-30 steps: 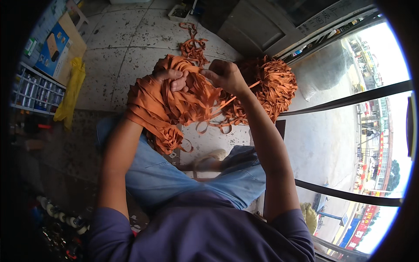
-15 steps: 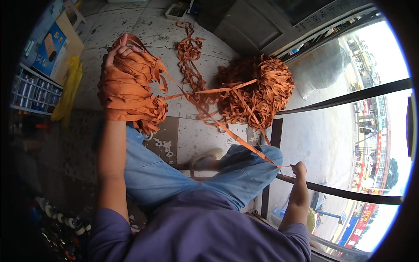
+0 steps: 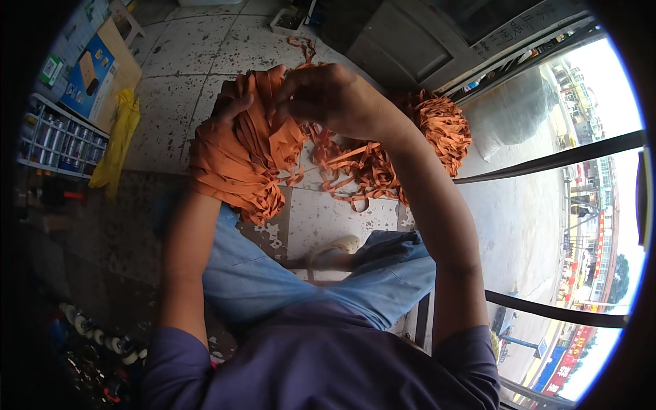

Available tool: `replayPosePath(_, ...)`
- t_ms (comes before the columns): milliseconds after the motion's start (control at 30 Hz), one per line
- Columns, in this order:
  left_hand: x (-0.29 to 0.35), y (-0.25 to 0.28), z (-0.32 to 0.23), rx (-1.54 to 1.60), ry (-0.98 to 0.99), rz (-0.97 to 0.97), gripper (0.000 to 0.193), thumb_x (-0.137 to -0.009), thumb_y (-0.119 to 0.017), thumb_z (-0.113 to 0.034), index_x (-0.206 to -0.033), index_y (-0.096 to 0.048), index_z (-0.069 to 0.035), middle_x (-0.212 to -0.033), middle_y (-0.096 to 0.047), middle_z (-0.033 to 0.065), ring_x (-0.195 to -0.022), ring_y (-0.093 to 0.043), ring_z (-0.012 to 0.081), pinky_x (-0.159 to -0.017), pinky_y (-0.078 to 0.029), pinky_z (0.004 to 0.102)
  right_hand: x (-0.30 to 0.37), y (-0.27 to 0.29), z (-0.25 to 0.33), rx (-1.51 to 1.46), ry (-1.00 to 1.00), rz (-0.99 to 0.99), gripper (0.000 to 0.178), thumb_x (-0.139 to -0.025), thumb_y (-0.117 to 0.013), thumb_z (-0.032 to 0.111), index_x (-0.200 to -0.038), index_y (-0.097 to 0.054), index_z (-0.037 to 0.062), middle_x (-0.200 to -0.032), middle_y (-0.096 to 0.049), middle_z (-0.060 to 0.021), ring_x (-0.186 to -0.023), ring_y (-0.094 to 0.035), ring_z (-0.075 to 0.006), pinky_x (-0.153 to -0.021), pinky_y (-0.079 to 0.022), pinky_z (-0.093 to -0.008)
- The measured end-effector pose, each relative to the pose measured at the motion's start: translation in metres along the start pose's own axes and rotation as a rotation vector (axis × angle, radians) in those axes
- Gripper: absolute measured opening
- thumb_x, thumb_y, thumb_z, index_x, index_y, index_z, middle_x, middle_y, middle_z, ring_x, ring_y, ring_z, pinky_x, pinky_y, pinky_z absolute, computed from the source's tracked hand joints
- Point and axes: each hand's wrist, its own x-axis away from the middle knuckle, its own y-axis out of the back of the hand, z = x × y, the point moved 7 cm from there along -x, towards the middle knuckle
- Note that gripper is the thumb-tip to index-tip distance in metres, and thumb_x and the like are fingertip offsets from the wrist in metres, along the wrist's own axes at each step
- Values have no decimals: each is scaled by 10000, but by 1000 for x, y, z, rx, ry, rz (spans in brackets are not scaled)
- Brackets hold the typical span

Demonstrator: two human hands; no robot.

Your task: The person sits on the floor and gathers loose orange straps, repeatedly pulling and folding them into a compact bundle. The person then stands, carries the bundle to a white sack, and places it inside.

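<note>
A thick bundle of flat orange strap [image 3: 236, 164] is wound around my left hand and wrist. Of my left hand [image 3: 236, 108], the thumb and little else show; the loops hide most of the fingers, which appear bent around the strap. My right hand [image 3: 335, 102] reaches across to the top right of the bundle, its fingers curled down at the strap there. The piece between those fingers is mostly hidden. On the floor to the right lies a large tangled heap of the same orange strap [image 3: 441, 133], partly behind my right forearm, with loose loops [image 3: 355, 171] trailing from it.
Glass panes with dark rails [image 3: 547, 171] border my right side. A grey door [image 3: 403, 51] and a small tray [image 3: 287, 22] are at the back. On the left are a yellow bag [image 3: 116, 140], a blue panel [image 3: 89, 75] and a rack of cans [image 3: 58, 140].
My right hand has swung from far right, where it held a stretched strap, up and left to the bundle. My left hand and the bundle have shifted slightly right and nearer.
</note>
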Motion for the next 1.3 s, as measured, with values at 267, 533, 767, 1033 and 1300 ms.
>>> replayPosePath(267, -5, 16, 51, 31, 388, 323, 220, -857, -579, -210, -995, -538, -44, -707, -542, -12, -663, -531, 133, -821, -444, 366, 16, 14, -50, 907, -190, -554, 299, -752, -704, 207, -1001, -602, 77, -956, -616, -111, -826, -633, -251, -675, -510, -333)
replayPosePath(533, 22, -20, 57, 187, 151, -205, 237, -854, -577, -144, -1026, -579, 19, -1054, -629, 124, -991, -591, 198, -917, -448, 294, 90, -112, -81, -484, -368, -578, 758, -737, -770, 328, -1267, -379, -47, -1179, -536, -165, -1050, -557, -241, -920, -431, -328)
replayPosePath(767, 23, -4, 59, -152, 287, -75, 453, -835, -654, -310, -1113, -530, 25, -1072, -585, 128, -1054, -559, 266, -977, -421, 386, 103, -90, -88, -520, -618, -265, 514, -714, -734, 140, -1141, -514, -41, -899, -647, -140, -843, -634, -226, -803, -493, -328)
replayPosePath(1033, 10, -6, 54, -167, -91, 437, 582, -654, -756, -232, -1128, -518, 9, -1146, -560, 112, -1022, -571, 232, -883, -462, 344, 87, -42, -39, -384, -630, -384, 219, -733, -641, 14, -944, -619, -39, -777, -664, -73, -649, -641, -136, -569, -508, -242)
replayPosePath(1300, 13, -14, 65, -719, 54, -17, 400, -878, -565, -312, -1125, -509, -2, -999, -592, 87, -949, -584, 198, -843, -472, 307, 34, -50, -17, 433, -591, 1, 361, -689, -720, 315, -808, -615, -10, -653, -631, -168, -665, -646, -314, -629, -507, -390)
